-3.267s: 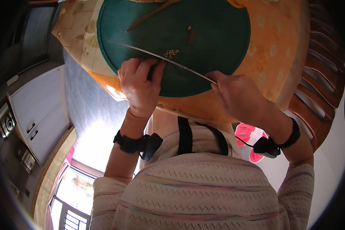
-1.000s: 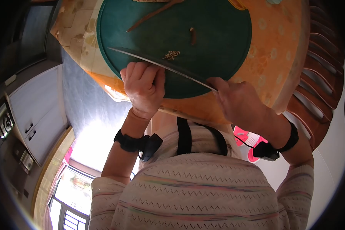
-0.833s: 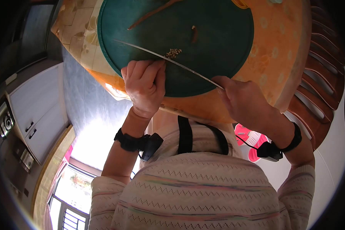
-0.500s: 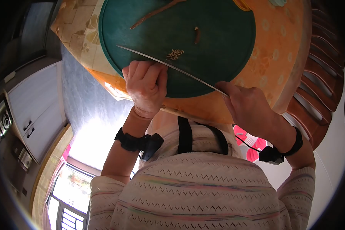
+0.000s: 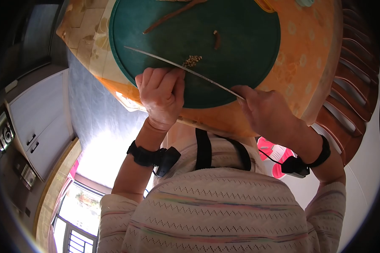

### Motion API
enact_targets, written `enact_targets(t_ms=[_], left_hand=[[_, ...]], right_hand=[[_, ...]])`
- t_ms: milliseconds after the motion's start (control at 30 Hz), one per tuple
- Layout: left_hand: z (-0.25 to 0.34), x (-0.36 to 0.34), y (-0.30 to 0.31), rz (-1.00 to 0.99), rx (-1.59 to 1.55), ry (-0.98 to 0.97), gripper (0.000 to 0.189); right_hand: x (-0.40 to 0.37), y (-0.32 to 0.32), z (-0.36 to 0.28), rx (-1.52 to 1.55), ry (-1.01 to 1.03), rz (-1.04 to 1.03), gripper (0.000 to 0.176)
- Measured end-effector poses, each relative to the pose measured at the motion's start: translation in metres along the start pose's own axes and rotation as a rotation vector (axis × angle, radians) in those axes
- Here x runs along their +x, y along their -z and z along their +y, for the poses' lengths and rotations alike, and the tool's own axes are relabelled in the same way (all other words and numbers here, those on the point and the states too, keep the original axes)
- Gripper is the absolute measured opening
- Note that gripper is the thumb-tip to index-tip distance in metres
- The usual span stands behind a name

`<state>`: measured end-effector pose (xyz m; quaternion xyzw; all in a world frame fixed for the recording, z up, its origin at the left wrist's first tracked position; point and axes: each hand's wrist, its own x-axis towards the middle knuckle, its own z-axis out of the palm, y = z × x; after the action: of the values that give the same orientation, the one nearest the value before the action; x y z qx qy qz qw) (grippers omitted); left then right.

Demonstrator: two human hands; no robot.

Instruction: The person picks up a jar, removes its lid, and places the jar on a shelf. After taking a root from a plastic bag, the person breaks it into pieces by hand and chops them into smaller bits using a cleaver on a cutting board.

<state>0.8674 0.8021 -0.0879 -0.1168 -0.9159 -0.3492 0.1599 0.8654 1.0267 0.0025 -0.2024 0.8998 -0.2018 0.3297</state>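
My right hand grips the handle end of a long knife, whose blade slants across a round green cutting board. My left hand rests at the board's near edge, close behind the blade. Its fingers are curled closed, and whatever they hold is hidden beneath them. Just beyond the blade lies a small heap of chopped pale-brown bits. Farther off on the board are a short brown root-like piece and a long, thin brown root-like stick.
An orange and cream patterned tablecloth lies under the board. Something yellow touches the board's far rim, and a pale green item sits beyond. A brown slatted chair stands at the right, white cabinets at the left.
My right hand and the knife have shifted slightly left and away from me, the tip moving toward the board's left rim. My left hand has barely moved.
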Motion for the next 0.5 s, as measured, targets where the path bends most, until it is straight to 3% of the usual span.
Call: enact_targets(t_ms=[100, 500], left_hand=[[-0.001, -0.002, 0.000, -0.025, -0.009, 0.012, 0.016], [-0.002, -0.001, -0.004, 0.038, 0.014, -0.015, 0.018]], right_hand=[[-0.003, 0.002, 0.000, 0.099, -0.026, 0.010, 0.022], [-0.010, -0.003, -0.002, -0.045, 0.006, 0.025, 0.024]])
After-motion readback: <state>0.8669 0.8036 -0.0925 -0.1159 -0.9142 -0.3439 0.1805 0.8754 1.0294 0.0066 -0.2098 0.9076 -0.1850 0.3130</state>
